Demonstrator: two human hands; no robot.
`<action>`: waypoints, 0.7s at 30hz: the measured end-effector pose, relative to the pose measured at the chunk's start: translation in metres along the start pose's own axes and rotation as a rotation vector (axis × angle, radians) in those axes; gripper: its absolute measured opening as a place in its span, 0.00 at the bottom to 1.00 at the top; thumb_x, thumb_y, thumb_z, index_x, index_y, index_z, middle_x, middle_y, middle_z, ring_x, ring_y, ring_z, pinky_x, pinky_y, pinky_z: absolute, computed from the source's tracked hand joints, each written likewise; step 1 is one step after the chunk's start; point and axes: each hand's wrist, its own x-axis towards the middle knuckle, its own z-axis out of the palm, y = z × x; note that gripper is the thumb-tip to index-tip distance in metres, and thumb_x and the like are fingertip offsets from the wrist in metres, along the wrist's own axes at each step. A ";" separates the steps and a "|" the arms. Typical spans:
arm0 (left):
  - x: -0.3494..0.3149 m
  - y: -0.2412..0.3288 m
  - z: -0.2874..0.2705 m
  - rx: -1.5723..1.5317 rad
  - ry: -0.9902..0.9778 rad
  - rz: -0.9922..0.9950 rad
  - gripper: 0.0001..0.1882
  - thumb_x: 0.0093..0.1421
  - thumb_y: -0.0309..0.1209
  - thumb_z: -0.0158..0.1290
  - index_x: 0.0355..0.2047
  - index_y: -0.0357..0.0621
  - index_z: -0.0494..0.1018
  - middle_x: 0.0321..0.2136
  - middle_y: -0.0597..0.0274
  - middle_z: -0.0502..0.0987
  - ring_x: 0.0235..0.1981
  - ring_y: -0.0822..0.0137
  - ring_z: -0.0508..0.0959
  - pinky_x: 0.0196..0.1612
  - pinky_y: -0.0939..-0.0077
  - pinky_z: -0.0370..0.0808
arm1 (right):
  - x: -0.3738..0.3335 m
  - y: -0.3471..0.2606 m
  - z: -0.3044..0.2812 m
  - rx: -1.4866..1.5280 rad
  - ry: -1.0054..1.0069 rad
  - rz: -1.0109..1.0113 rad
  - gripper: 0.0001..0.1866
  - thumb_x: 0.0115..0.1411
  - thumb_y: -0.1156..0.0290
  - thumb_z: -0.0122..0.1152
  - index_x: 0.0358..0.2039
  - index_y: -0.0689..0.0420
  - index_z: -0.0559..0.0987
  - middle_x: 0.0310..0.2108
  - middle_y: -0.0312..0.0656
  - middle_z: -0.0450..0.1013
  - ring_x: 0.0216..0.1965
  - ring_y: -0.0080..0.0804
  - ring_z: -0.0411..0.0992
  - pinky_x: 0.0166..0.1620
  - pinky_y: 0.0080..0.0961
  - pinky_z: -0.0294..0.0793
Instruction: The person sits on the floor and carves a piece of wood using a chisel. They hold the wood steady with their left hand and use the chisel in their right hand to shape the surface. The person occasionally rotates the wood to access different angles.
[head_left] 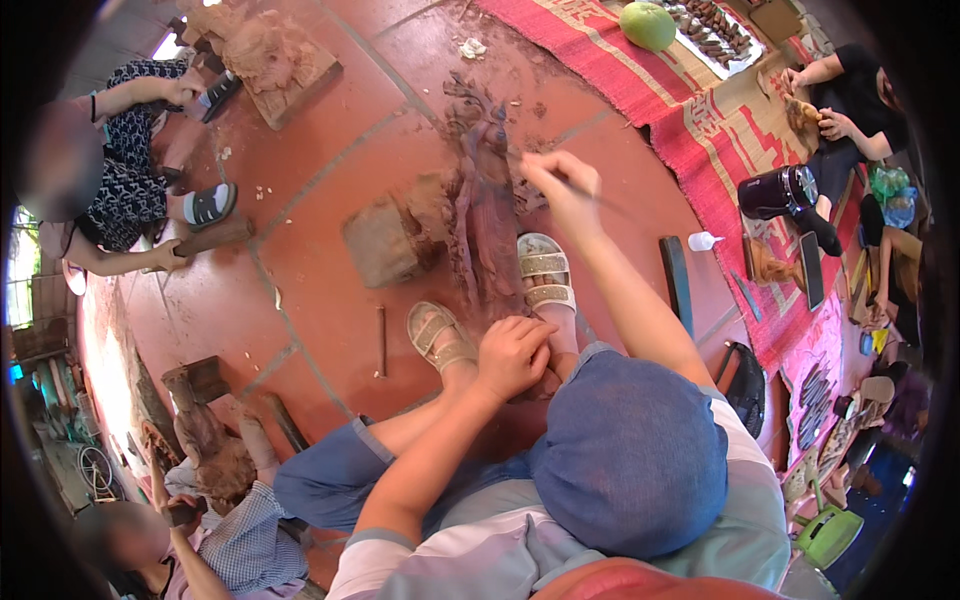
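A tall reddish-brown wood carving (487,215) lies lengthwise on the tiled floor between my sandalled feet, its knobbly, figured end pointing away from me. My left hand (515,355) lies over the near end of the carving with its fingers curled onto it. Beside the far part of the carving, my right hand (567,188) is closed in a pinch. A thin dark tool shows as a smear behind that hand, too blurred for its kind to be told. A squared wooden block (392,238) stands just left of the carving, dusted with reddish powder.
Left of my feet lies a short rod (380,341). A dark bar (676,285) and small white bottle (704,242) are to the right, near a red patterned mat (700,150) bearing a green fruit (648,26). Co-workers sit left and right, one by another carving (275,60).
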 end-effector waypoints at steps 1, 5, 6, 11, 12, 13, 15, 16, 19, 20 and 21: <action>-0.001 0.000 -0.001 0.009 -0.007 -0.006 0.12 0.45 0.26 0.55 0.32 0.47 0.77 0.29 0.65 0.77 0.33 0.63 0.76 0.35 0.69 0.71 | -0.005 0.006 -0.001 -0.047 0.009 -0.092 0.05 0.51 0.74 0.66 0.27 0.63 0.82 0.26 0.35 0.76 0.27 0.16 0.71 0.32 0.16 0.69; -0.003 0.000 0.000 0.022 -0.004 -0.013 0.11 0.45 0.26 0.55 0.32 0.47 0.77 0.28 0.65 0.77 0.32 0.62 0.76 0.34 0.69 0.71 | -0.002 -0.004 -0.007 0.019 -0.036 0.108 0.06 0.51 0.74 0.66 0.26 0.63 0.81 0.27 0.35 0.77 0.29 0.17 0.71 0.33 0.16 0.69; -0.001 -0.001 0.000 0.019 -0.005 -0.012 0.11 0.45 0.26 0.55 0.32 0.47 0.77 0.28 0.65 0.77 0.32 0.62 0.76 0.34 0.69 0.71 | 0.004 -0.009 0.000 0.136 0.004 0.150 0.06 0.52 0.73 0.66 0.26 0.63 0.81 0.27 0.36 0.77 0.29 0.16 0.70 0.33 0.15 0.68; -0.002 0.003 0.003 0.010 0.004 0.000 0.12 0.44 0.26 0.55 0.32 0.47 0.77 0.27 0.65 0.77 0.31 0.63 0.76 0.33 0.69 0.71 | -0.013 0.018 -0.007 0.135 0.005 0.083 0.05 0.52 0.74 0.65 0.28 0.62 0.81 0.29 0.36 0.77 0.30 0.15 0.70 0.34 0.14 0.68; -0.003 0.003 0.002 0.008 0.016 0.005 0.12 0.44 0.26 0.55 0.32 0.47 0.77 0.27 0.65 0.77 0.31 0.62 0.76 0.33 0.69 0.71 | -0.011 0.014 -0.008 0.151 -0.009 0.117 0.05 0.52 0.74 0.65 0.28 0.62 0.81 0.29 0.36 0.77 0.30 0.15 0.70 0.35 0.14 0.69; 0.001 0.000 0.000 0.018 0.023 0.010 0.12 0.45 0.26 0.55 0.32 0.47 0.78 0.27 0.64 0.77 0.31 0.62 0.76 0.33 0.69 0.71 | -0.008 0.008 -0.008 0.167 -0.023 0.152 0.05 0.52 0.74 0.65 0.28 0.62 0.81 0.29 0.35 0.77 0.30 0.15 0.70 0.35 0.14 0.69; 0.003 -0.001 -0.001 0.018 0.004 0.012 0.11 0.45 0.26 0.55 0.32 0.47 0.78 0.27 0.64 0.77 0.31 0.62 0.76 0.34 0.69 0.71 | -0.010 0.007 -0.002 0.190 0.015 0.092 0.05 0.52 0.74 0.66 0.29 0.62 0.81 0.31 0.35 0.77 0.30 0.16 0.71 0.35 0.14 0.69; 0.001 0.002 0.002 -0.001 0.002 0.008 0.11 0.45 0.26 0.55 0.32 0.47 0.78 0.27 0.64 0.77 0.31 0.62 0.76 0.34 0.69 0.71 | -0.016 0.010 -0.005 0.150 0.024 0.087 0.05 0.53 0.74 0.66 0.30 0.62 0.81 0.31 0.35 0.77 0.30 0.16 0.71 0.35 0.14 0.69; -0.002 0.000 0.002 0.020 0.007 0.005 0.12 0.45 0.26 0.54 0.33 0.46 0.77 0.28 0.65 0.77 0.31 0.62 0.76 0.34 0.69 0.71 | -0.016 0.008 -0.003 0.159 -0.018 0.134 0.05 0.53 0.74 0.66 0.28 0.62 0.81 0.31 0.36 0.76 0.31 0.17 0.71 0.35 0.15 0.70; -0.004 0.002 0.003 0.021 -0.001 -0.005 0.12 0.45 0.26 0.54 0.33 0.46 0.77 0.28 0.65 0.77 0.31 0.62 0.76 0.34 0.69 0.71 | -0.017 0.000 -0.006 0.110 -0.036 0.111 0.05 0.52 0.74 0.66 0.28 0.62 0.81 0.31 0.36 0.76 0.31 0.17 0.72 0.35 0.15 0.70; -0.003 0.002 0.003 0.014 -0.001 0.001 0.12 0.45 0.26 0.54 0.33 0.46 0.77 0.28 0.65 0.77 0.31 0.62 0.76 0.34 0.69 0.71 | -0.018 -0.004 -0.007 0.060 -0.055 0.087 0.05 0.52 0.74 0.66 0.27 0.62 0.81 0.31 0.36 0.76 0.31 0.18 0.72 0.35 0.16 0.70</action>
